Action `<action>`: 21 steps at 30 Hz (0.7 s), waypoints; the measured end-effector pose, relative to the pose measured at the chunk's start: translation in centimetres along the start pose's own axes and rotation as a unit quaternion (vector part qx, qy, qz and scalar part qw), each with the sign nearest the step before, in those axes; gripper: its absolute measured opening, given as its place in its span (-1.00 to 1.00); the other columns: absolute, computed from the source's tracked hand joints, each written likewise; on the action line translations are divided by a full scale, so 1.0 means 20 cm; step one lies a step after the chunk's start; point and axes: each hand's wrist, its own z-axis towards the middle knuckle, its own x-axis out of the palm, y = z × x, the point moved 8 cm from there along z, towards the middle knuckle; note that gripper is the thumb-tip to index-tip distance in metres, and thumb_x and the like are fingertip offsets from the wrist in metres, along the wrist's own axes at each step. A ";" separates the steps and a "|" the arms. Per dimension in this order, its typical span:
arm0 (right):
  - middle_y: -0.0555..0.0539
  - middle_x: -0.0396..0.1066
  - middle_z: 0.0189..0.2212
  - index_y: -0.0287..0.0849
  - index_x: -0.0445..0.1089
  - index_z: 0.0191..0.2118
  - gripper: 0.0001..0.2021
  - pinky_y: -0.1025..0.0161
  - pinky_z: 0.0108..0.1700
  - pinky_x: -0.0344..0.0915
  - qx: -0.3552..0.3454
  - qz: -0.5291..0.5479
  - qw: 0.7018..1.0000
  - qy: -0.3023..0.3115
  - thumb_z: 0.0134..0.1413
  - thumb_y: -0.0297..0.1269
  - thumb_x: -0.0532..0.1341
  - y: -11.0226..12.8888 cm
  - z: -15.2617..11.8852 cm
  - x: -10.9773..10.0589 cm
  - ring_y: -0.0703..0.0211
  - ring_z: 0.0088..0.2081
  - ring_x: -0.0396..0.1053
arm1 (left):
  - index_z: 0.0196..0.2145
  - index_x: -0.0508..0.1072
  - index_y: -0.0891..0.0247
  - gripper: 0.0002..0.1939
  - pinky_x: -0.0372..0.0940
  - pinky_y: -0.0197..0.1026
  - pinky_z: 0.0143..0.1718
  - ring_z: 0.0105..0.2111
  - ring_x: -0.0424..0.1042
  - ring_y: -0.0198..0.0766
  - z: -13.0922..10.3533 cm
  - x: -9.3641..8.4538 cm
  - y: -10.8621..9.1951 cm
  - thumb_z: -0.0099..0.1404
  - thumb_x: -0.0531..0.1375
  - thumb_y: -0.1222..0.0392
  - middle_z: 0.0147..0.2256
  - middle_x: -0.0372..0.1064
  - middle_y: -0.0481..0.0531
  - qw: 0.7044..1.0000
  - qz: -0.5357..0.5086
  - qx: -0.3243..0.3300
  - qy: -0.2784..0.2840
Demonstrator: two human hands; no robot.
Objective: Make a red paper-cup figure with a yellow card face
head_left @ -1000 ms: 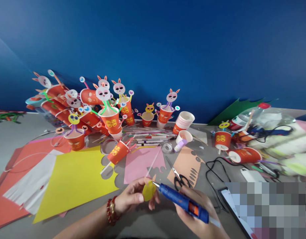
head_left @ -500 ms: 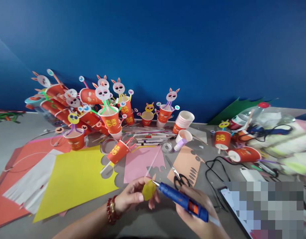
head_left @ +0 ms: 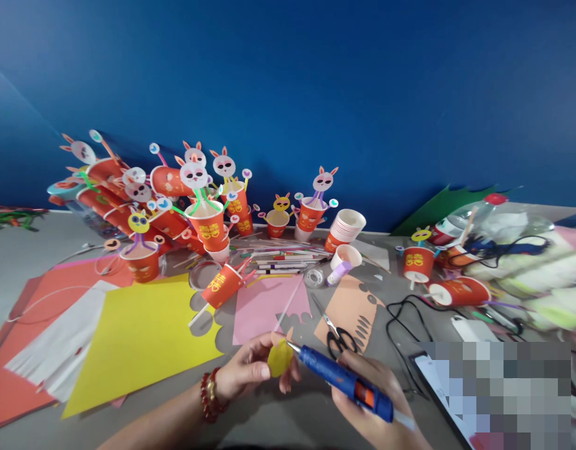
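Observation:
Between the thumb and fingers of my left hand [head_left: 250, 369] is a yellow paper disc [head_left: 279, 359] with small peach paper ears [head_left: 288, 335] at its top edge. My right hand [head_left: 370, 387] grips a blue hot glue gun [head_left: 339, 375], pointed to the left. Its metal nozzle [head_left: 293, 345] is at the disc's upper right edge, by the base of an ear; whether it touches is too small to tell. Beyond the glue gun, black-handled scissors [head_left: 340, 340] lie on peach paper [head_left: 347, 306].
Yellow paper [head_left: 147, 337] and pink paper [head_left: 269, 306] cover the table ahead. Several red cups with animal faces [head_left: 208, 225] stand at the back left. Stacked cups [head_left: 347, 228] are behind the glue stick [head_left: 338, 273]. A black cable [head_left: 395, 340] and a phone [head_left: 440, 394] lie at right.
The glue gun has shifted very slightly, its nozzle staying at the disc's edge. My left hand and the disc hold nearly the same position.

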 end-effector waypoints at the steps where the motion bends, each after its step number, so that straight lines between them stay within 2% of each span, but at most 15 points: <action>1: -0.04 0.48 -0.49 -0.10 0.36 -0.38 -0.92 0.29 -0.47 0.42 0.001 -0.002 1.000 0.001 0.00 -0.44 0.20 0.00 0.00 0.00 0.07 -0.45 0.50 | 0.02 0.41 0.32 -0.51 0.33 -0.25 -0.33 -0.37 0.52 -0.21 0.00 0.00 0.00 0.21 0.33 0.03 -0.22 0.54 0.21 1.000 0.000 -0.001 -0.001; 21: -0.03 0.47 -0.51 -0.08 0.35 -0.38 -0.89 0.32 -0.48 0.41 0.006 0.010 1.000 0.008 -0.02 -0.46 0.19 0.01 0.00 0.00 0.10 -0.47 0.49 | 0.00 0.44 0.34 -0.48 0.34 -0.26 -0.34 -0.39 0.52 -0.22 0.00 0.01 -0.02 0.17 0.36 -0.01 -0.24 0.54 0.20 1.000 0.006 -0.014 -0.014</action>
